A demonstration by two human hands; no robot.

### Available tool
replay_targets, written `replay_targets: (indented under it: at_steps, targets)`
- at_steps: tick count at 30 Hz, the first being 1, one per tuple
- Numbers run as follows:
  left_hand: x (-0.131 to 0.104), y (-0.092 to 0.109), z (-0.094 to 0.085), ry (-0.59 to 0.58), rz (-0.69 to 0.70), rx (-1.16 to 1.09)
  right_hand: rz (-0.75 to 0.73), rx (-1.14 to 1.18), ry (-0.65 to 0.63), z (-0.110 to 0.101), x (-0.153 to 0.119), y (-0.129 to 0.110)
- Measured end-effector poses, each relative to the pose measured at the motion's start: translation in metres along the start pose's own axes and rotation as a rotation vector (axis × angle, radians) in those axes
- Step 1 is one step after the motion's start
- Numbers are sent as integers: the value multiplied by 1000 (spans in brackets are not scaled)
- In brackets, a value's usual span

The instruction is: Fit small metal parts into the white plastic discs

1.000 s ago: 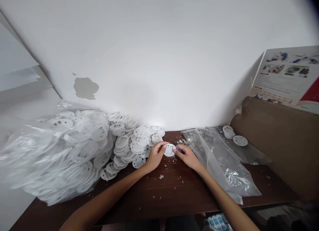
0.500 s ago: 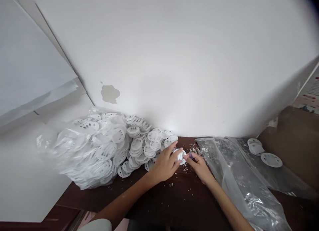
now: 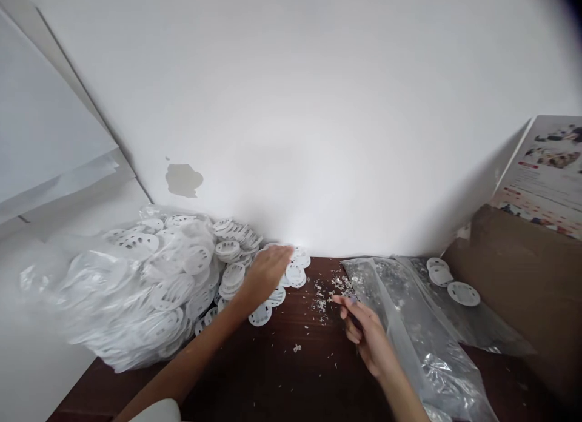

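Observation:
My left hand reaches over the pile of white slotted plastic discs, fingers stretched out and close together. No disc shows in its grasp, though its underside is hidden. My right hand is at the scattered small shiny pieces. Its thumb and index fingertips come together there, while the other fingers curl loosely. Whatever is between those tips is too small to make out. Something purplish shows on a digit near the tips.
A clear plastic bag bulging with discs stands at left. Another clear bag lies flat at right, with several discs near it. Brown cardboard stands at far right. A white wall rises behind the dark table.
My left hand has moved left from the middle to the disc pile. The disc formerly between both hands is no longer there. My right hand has lowered slightly toward the small pieces. The view has shifted right.

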State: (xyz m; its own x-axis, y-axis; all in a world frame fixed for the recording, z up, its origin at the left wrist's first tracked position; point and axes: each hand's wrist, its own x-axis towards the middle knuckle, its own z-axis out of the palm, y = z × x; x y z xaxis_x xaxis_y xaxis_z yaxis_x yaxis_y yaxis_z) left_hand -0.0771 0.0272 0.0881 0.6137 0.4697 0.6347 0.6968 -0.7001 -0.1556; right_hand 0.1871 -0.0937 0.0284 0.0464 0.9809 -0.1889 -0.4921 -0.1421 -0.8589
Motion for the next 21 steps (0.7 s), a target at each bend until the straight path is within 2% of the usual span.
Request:
replay_targets:
  at_steps: [3, 6, 9, 12, 15, 17, 19, 21]
  targets:
    - [8, -27, 3, 50, -221, 51, -118, -54, 185, -32, -23, -2]
    - [5, -37, 14, -68, -294, 91, -245, -211, 409, -66, -45, -12]
    - [-2, -35, 24, -160, -339, 194, -337, -622, 626, -102, -59, -33]
    - [-1, -33, 25, -203, -359, 226, -423, -1053, 777, -140, -56, -61]
    - [5, -29, 21, -161, -381, 191, -350, -1293, 898, -177, -34, -91]
    - [9, -23, 17, -101, -392, 153, -207, -1392, 986, -199, -10, -109]
    - [8, -12, 13, -51, -386, 100, -41, -1416, 1064, -217, 15, -121]
    - [1, 8, 10, -23, -341, 25, 92, -1413, 1071, -230, 38, -128]
